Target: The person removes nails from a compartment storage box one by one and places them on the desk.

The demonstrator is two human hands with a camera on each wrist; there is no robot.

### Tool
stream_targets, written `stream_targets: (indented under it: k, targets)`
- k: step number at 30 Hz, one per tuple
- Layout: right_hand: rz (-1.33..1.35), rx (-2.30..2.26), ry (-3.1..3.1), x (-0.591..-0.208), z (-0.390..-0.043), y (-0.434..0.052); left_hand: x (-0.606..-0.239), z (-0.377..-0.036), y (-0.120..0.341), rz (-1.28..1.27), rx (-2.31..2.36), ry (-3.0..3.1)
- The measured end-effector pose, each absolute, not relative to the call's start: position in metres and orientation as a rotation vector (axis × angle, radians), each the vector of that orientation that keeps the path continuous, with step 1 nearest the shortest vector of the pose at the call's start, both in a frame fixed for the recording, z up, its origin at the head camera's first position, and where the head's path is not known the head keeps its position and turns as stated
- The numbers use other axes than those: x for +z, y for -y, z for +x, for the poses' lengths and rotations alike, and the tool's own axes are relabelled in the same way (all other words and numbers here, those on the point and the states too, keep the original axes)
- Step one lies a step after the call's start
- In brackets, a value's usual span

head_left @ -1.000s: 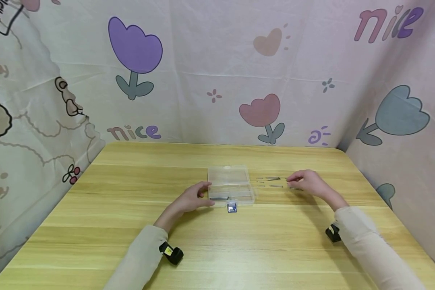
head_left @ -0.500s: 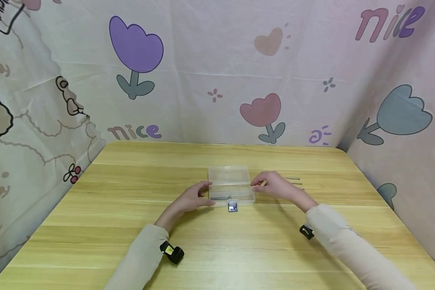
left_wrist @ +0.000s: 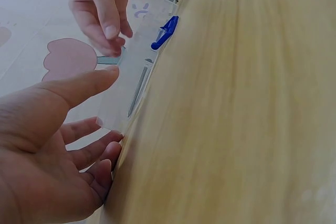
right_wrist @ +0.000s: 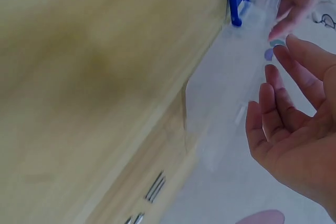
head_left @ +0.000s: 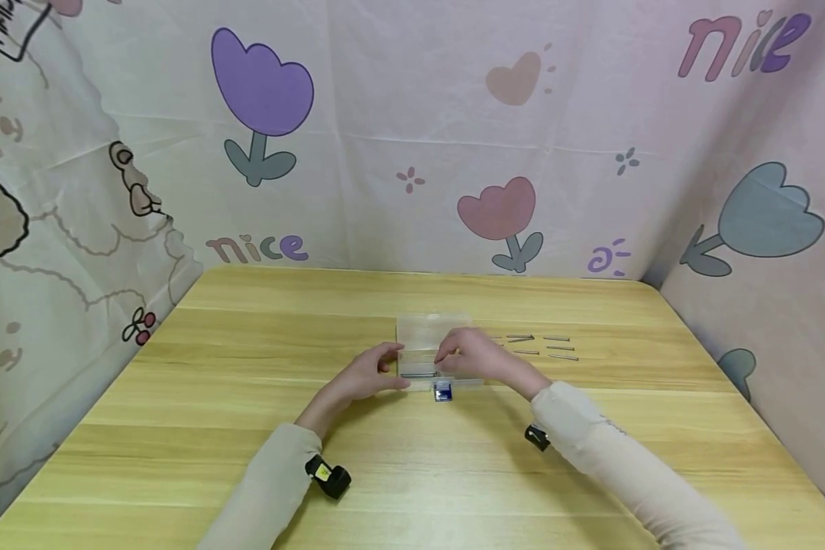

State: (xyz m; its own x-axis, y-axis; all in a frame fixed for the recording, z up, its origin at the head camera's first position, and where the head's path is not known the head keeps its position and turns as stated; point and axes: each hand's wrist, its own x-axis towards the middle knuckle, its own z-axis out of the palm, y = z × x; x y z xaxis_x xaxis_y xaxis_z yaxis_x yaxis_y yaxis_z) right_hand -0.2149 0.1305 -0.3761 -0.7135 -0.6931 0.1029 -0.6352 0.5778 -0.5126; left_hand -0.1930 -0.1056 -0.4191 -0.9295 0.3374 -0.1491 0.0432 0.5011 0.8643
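Note:
A clear plastic compartment box (head_left: 418, 359) lies with its lid (head_left: 426, 328) flipped back and a blue latch (head_left: 443, 393) at its front. My left hand (head_left: 360, 374) grips the left end, thumb at the front corner and index finger near the hinge side. A long, thin metal nail (head_left: 418, 375) lies in the front left compartment. Over the box's middle, my right hand (head_left: 477, 355) points its fingertips down close above the compartments. In the right wrist view its thumb and fingers (right_wrist: 257, 124) are bent near one another; I cannot tell whether something small is between them.
Right of the box, several loose nails (head_left: 560, 348) lie in short rows on the wooden table (head_left: 412, 473). Some smaller ones are partly hidden behind the right hand. A patterned cloth (head_left: 371, 92) hangs behind the table's back edge and along both sides.
My right hand has moved left, from the loose nails at the right, past the box's right edge, to over its middle. The left hand stays at the box's left end.

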Motion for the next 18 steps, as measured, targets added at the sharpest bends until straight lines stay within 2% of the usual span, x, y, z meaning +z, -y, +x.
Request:
stream_targets:
  k: [8, 18]
  targets:
    - [-1.204, -0.828, -2.66, -0.382, -0.215, -0.116, -0.419, -0.193, 0.106, 0.329, 1.402, -2.436]
    - [-1.142, -0.822, -2.669, -0.388, -0.215, -0.113, -0.418, -0.192, 0.106, 0.33, 1.408, -2.437]
